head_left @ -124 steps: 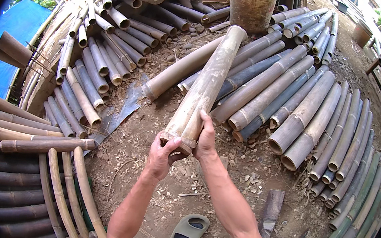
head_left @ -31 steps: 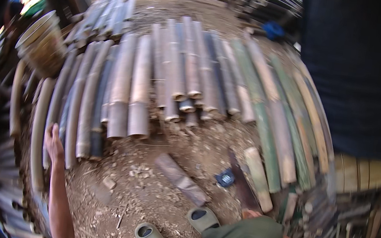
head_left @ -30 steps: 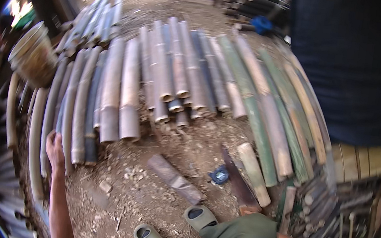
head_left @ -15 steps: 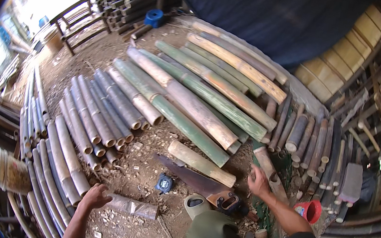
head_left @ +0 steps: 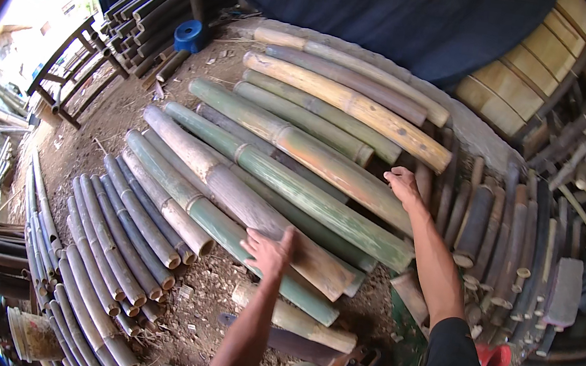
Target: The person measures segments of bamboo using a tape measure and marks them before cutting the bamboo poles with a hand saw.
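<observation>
Thick bamboo poles lie side by side on the dirt in front of me. My left hand (head_left: 268,252) lies with spread fingers on the near end of a grey-brown pole (head_left: 233,190). My right hand (head_left: 402,185) rests, fingers bent, on the end of a green and orange pole (head_left: 311,157) farther right. Neither hand holds anything. A short cut bamboo piece (head_left: 301,322) and a hand saw (head_left: 320,352) lie on the ground just below my left hand.
Thin grey bamboo poles (head_left: 122,235) are stacked at left, dark short ones (head_left: 492,229) at right. A blue spool (head_left: 189,35) sits at the back, a bucket (head_left: 33,335) lower left, a red container (head_left: 494,361) lower right. A dark tarp (head_left: 401,13) hangs behind.
Both hands have moved up off the ground near the short piece and saw onto the ends of the thick poles. The view has tilted and come closer to the pile.
</observation>
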Demonstrator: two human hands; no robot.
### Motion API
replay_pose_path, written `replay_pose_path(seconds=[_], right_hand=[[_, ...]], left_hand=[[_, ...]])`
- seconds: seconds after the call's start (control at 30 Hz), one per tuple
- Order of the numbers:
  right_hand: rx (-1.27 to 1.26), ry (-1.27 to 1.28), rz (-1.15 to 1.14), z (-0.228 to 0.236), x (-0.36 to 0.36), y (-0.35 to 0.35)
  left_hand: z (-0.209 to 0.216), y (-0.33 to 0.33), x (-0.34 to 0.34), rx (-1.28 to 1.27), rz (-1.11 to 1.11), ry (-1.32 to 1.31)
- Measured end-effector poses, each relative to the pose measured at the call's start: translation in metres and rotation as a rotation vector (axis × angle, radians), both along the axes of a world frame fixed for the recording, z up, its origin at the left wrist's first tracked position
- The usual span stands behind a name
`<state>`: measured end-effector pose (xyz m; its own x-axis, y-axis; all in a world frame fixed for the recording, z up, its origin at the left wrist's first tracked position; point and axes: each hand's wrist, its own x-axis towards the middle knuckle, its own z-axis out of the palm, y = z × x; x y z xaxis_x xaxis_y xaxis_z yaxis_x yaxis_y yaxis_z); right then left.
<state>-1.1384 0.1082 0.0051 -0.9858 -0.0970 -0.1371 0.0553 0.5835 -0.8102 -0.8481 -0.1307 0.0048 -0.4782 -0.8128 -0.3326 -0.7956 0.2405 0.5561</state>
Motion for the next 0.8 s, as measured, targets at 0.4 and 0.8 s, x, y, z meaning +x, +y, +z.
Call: replay_pose_path(seconds=[0.4, 0.8], right_hand=[[-0.247, -0.196, -0.234, -0.038, -0.057, -0.100], [-0.395, -0.151, -0.487, -0.067, -0.086, -0.037]], left_hand=[[0.008, 0.002, -0.012, 0.023, 0.105, 0.043], [0.008, 0.010, -0.016, 0.048, 0.044, -0.114]])
